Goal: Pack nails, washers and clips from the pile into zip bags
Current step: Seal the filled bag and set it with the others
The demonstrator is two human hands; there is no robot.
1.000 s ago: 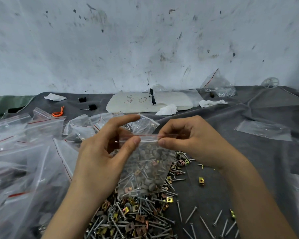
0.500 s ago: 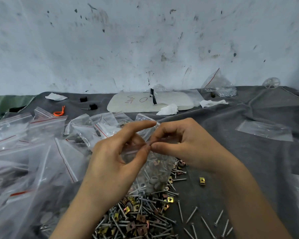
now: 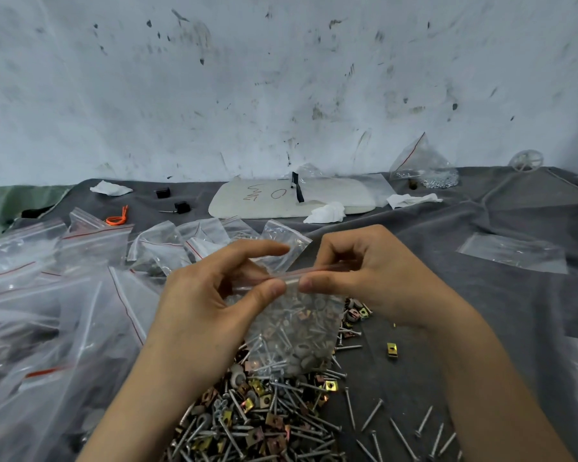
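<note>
Both hands, left hand (image 3: 197,315) and right hand (image 3: 377,278), are pinching the filled zip bag (image 3: 294,331)'s seal strip between clamped fingers, above the pile (image 3: 264,418).

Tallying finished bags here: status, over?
Left grip and right grip pinch filled zip bag at its seal. Pile right below. Nothing in the way.

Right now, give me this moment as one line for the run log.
step: closing zip bag | left hand: pinches zip strip | right hand: pinches zip strip | pile: below bag, on grey cloth
</note>
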